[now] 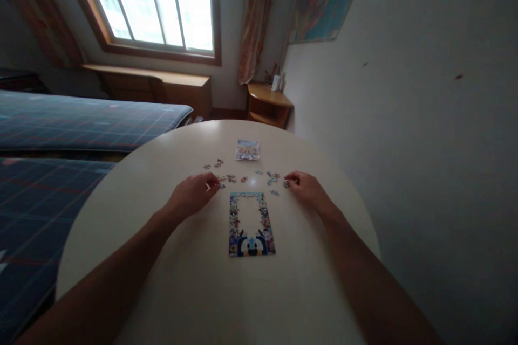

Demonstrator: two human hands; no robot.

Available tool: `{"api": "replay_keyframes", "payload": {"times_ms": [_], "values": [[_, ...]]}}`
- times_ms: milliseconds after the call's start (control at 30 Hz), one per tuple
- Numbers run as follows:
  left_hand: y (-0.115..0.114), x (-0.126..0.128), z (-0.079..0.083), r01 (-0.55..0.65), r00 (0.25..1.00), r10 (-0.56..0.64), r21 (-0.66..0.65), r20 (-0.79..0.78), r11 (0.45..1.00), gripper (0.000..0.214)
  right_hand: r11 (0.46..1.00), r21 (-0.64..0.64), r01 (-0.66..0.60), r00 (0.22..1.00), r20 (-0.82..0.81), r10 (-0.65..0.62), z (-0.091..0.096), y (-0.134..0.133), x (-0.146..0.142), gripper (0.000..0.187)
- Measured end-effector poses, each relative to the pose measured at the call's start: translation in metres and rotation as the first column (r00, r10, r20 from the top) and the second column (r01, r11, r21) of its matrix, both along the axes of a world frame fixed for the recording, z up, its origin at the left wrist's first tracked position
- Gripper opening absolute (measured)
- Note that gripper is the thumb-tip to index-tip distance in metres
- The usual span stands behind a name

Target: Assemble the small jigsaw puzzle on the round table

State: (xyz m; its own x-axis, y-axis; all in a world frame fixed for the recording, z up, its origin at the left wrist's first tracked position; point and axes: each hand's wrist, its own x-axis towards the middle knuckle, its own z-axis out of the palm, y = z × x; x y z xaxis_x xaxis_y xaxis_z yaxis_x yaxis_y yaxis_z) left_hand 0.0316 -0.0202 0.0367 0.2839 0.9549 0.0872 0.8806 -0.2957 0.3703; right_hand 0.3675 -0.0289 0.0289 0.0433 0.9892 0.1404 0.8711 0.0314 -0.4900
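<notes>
A partly assembled jigsaw puzzle [251,248] lies in front of me, its frame joined all round and its middle showing bare tabletop. A blue cartoon dog face fills its near end. My left hand [193,193] rests beyond its left side, thumb and finger pinched at a small jigsaw piece [222,186]. On the other side my right hand [305,187] pinches a dark jigsaw piece [286,184] at its fingertips. Loose jigsaw pieces [231,178] lie between the hands, with another cluster [272,178] nearer the right hand. Both palms are hidden.
A small picture sheet [247,150] lies toward the far side of the round white table [190,291]. Several loose pieces [218,163] sit beyond my left hand. Plaid-covered beds [81,121] stand left of the table, and a wall [424,145] rises on the right.
</notes>
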Motion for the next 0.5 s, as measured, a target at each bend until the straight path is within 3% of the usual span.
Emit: {"api": "replay_keyframes", "payload": {"times_ms": [267,500], "values": [[0.002,-0.002,-0.003,-0.004,1.0,0.004,0.042,-0.015,0.999,0.02,0.997,-0.033,0.07,0.997,0.044,-0.068,-0.002,0.001,0.005,0.021],[0.003,-0.004,-0.007,-0.001,1.0,0.002,0.097,-0.006,0.995,0.021,0.998,0.038,-0.053,0.982,0.183,0.046,-0.005,0.004,-0.007,0.032]]}}
